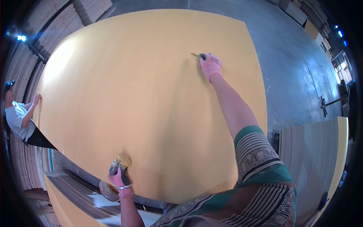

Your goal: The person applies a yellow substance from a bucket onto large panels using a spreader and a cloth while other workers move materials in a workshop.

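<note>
A large, pale yellow-tan board [141, 99] lies in front of me. My right hand [210, 63], in a pink glove with dark fingertips, is low over its far right part. A thin tool [194, 54], perhaps a putty knife, sticks out leftward from that hand's grip; the rest is hidden by the fingers. Near the board's front left edge, my left hand [119, 174] wears a matching glove. It holds a lump of yellow-brown paste [124, 161], which looks like filler. Whatever may support the lump is covered. Beside that wrist shows a round, paste-smeared bowl [109, 191].
At the board's left end a person [21, 119] stands with hands at its edge. Stacked panels [309, 153] rise on my right, and another stack [82, 195] is at the lower left. More sheets [56, 28] line the far left. Grey floor [292, 62] stretches along the right.
</note>
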A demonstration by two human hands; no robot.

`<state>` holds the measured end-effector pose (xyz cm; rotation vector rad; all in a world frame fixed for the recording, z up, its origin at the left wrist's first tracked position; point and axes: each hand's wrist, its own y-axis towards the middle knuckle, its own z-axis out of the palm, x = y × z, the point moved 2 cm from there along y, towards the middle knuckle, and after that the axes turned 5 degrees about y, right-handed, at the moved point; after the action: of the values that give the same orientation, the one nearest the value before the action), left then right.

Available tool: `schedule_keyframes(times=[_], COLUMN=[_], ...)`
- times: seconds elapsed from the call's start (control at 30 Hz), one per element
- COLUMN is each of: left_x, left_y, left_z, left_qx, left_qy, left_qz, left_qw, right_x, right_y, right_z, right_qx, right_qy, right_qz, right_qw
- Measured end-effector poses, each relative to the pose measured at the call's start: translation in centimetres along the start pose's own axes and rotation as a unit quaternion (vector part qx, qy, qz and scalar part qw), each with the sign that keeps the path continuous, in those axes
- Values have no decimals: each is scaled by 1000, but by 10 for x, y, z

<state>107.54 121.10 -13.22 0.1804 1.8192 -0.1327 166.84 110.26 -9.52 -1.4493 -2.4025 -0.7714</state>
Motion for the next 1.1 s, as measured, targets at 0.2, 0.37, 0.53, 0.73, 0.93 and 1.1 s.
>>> schedule_keyframes(times=[0.2,0.37,0.53,0.73,0.93,1.1], left_x=[4,14,31,13,20,78], left_y=[-4,0,8,12,-31,-76], left_z=[-2,0,6,11,-27,-140], left_qx=[2,23,23,32,96,70], left_qy=[42,10,-66,-76,-305,-331], left_qz=[-10,-19,13,9,-79,-136], left_qw=[999,1000,997,997,944,931], right_x=[18,33,50,79,119,150], right_y=[18,-56,-152,-305,-491,-617], right_z=[25,6,-25,-67,-122,-153], right_qx=[111,142,205,235,247,293], right_qy=[-47,-19,38,37,54,122], right_qz=[-90,-160,-213,-255,-356,-419], right_qw=[989,977,954,937,900,851])
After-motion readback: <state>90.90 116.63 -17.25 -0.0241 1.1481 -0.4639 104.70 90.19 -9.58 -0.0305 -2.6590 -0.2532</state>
